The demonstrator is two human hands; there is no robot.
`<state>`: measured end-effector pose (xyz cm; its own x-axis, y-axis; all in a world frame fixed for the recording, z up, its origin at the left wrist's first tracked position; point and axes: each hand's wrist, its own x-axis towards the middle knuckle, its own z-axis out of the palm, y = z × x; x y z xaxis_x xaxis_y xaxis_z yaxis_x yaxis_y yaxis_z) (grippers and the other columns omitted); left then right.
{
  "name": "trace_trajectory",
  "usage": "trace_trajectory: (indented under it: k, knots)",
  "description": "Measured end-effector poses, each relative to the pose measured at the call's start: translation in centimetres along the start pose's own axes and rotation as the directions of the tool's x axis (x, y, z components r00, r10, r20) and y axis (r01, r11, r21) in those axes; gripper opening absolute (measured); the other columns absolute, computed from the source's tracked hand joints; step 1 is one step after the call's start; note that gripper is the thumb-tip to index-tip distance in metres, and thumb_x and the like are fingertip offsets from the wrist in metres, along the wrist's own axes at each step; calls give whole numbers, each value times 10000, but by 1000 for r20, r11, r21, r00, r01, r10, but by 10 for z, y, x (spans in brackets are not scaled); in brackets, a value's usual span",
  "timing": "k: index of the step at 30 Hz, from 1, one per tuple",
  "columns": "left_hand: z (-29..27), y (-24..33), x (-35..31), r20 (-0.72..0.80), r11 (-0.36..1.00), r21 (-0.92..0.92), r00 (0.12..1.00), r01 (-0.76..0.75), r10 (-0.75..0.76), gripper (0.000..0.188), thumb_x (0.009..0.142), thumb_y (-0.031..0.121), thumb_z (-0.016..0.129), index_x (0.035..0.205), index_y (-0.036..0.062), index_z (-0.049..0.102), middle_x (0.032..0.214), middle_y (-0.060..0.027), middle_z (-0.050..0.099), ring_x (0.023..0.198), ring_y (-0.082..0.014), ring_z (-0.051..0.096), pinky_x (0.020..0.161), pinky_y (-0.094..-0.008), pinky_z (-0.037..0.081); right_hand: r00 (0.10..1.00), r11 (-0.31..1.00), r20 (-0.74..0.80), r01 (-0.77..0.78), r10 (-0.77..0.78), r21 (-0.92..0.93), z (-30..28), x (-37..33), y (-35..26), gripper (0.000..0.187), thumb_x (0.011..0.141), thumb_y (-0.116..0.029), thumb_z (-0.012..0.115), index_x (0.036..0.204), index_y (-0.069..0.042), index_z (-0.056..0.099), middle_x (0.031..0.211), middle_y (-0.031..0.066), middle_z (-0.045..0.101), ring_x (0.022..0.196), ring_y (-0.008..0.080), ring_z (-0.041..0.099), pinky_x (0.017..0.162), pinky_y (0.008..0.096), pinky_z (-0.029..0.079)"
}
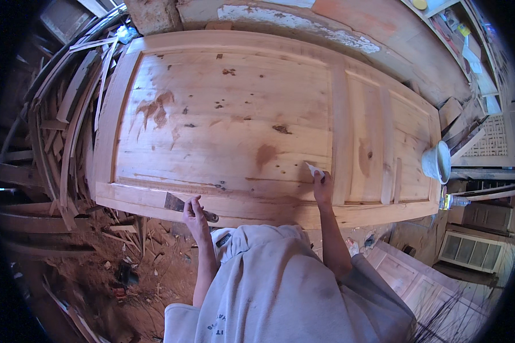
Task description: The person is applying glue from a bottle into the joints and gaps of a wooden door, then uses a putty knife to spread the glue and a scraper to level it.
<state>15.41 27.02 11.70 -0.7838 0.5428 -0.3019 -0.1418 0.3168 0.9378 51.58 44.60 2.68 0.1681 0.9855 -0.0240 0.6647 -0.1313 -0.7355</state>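
A large pale wooden panel door [229, 148] lies flat before me, with dark knots and brown smears across its panels. At its near edge my left hand [195, 219] is closed round a putty knife [174, 202]. The wide blade points left and the dark handle shows on the right of the fingers. My right hand [323, 184] is over the near right part of the big panel. Its fingers pinch a small white pointed thing [313, 168], tip towards the far left; its exact kind is not clear. A brown smear lies to the left of that tip.
A pale bucket [436, 162] stands at the door's right end, with a clear bottle [455, 201] nearby. Scrap wood strips [68, 120] are heaped at the left. Another panelled door [409, 274] lies lower right. Shavings and offcuts litter the reddish floor [160, 280].
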Motion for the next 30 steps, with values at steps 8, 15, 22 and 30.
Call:
trace_trajectory:
  k: [8,15,22,30]
  knots:
    - [7,7,3,24,1000,17,1000,-20,20,357,996,358,512,998,35,665,807,12,513,749,-86,457,717,-248,423,995,985,-55,69,-78,-155,3,-2,-10,334,930,-290,613,852,34,612,580,89,582,511,161,541,486,350,414]
    - [4,6,3,13,1000,-2,1000,-17,17,339,1000,341,510,995,41,668,797,25,505,732,-71,446,708,-241,417,998,984,-58,-23,13,-176,0,-3,-25,342,913,-321,603,888,20,589,737,244,626,657,384,632,588,449,484]
    - [13,13,2,17,1000,7,1000,-3,3,346,997,349,515,1001,39,668,801,18,519,742,-79,449,715,-239,409,986,970,-167,-14,-27,-243,-13,2,-15,288,888,-266,631,856,19,623,688,225,636,616,362,652,565,436,497]
    - [13,12,3,40,1000,19,999,-24,24,339,994,363,527,1028,55,666,771,39,463,734,-71,444,685,-230,393,972,956,-231,-103,38,-276,-27,8,-12,312,885,-297,598,867,13,627,749,256,651,686,419,657,607,499,506]
